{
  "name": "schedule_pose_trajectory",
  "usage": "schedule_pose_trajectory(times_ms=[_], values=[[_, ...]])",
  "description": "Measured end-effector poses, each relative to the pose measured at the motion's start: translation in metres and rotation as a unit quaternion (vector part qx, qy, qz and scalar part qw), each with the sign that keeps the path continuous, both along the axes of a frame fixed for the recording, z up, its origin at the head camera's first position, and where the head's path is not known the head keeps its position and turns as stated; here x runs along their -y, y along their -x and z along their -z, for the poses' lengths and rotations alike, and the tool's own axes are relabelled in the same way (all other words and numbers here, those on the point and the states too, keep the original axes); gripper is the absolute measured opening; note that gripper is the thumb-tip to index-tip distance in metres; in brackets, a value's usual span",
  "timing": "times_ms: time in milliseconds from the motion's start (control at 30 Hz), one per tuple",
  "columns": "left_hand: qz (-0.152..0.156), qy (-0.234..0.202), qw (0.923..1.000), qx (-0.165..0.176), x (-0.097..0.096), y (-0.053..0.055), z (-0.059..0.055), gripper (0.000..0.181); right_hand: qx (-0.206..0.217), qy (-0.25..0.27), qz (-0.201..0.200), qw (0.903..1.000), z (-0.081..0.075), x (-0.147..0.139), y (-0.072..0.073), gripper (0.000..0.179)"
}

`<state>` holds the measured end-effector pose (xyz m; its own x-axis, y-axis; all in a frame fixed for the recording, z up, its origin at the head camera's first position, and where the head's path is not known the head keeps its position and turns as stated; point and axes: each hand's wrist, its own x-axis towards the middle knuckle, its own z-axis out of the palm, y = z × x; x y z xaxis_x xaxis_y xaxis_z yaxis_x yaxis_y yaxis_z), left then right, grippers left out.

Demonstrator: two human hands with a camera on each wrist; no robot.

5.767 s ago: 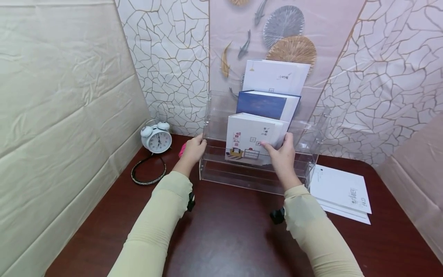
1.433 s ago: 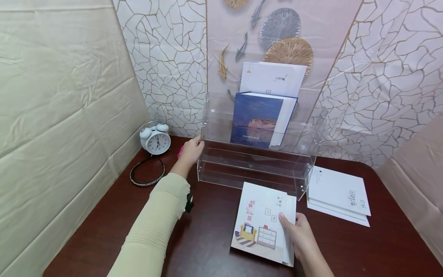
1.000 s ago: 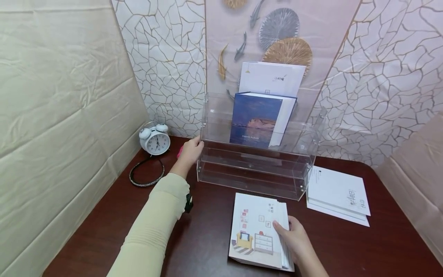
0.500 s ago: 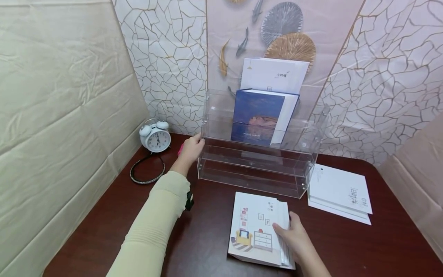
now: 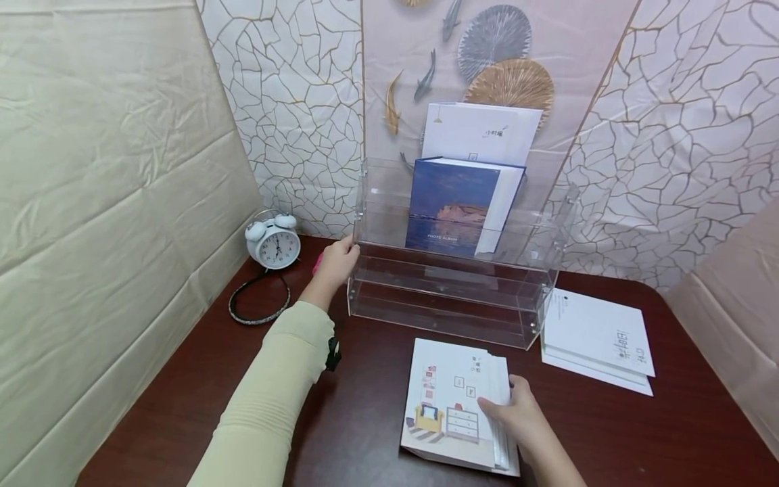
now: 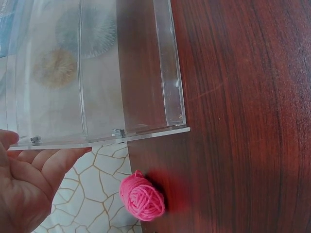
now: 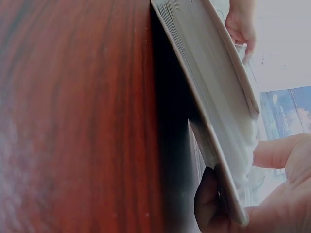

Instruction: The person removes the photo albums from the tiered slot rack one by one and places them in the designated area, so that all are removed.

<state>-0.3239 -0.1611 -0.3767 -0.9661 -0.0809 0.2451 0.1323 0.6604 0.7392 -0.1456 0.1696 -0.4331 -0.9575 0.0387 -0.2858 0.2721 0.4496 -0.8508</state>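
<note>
My right hand (image 5: pixel 525 416) holds a thick white photo album (image 5: pixel 447 368) by its right edge, low over the table in front of the rack. In the right wrist view, the thumb lies along the page side while fingertips (image 7: pixel 208 199) curl beneath the lower cover. Drawings of a yellow armchair and a drawer chest decorate the front. My left hand (image 5: pixel 337 264) grips the left side panel of the clear acrylic rack (image 5: pixel 438 322), thumb on one face and fingers on the other. A blue photo album (image 5: pixel 453 199) leans in the rack, with another white album (image 5: pixel 471 125) standing behind it.
Two white flat items (image 5: pixel 599 335), overlapping, lie right of the rack. A white alarm clock (image 5: pixel 276 247) and a dark cord loop (image 5: pixel 243 316) are at the left. Pink yarn (image 6: pixel 142 196) lies beside the rack's left panel. Fabric walls border the dark wooden table (image 5: pixel 371 399).
The white album has come out of the rack's front tier, down toward me in my right hand, then slightly left; lately it is nearly still. My left hand stays on the rack.
</note>
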Motion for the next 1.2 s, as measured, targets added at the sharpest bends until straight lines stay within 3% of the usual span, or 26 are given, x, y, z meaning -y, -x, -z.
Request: schedule_pose_trajectory(times_ms=[567,967,1200], values=[[0.004,-0.004,1.0000,-0.004,0.000,0.000,0.000,0.036,0.000,0.008,-0.016,0.9998,0.002,-0.002,0.003,0.082],[0.003,0.000,1.0000,0.001,0.000,0.000,0.001,0.037,-0.028,-0.111,-0.050,0.9922,-0.003,-0.001,0.003,0.076],[0.003,-0.002,1.0000,-0.001,0.000,-0.001,0.000,0.035,-0.029,-0.103,-0.082,0.9908,-0.007,0.000,0.002,0.079]])
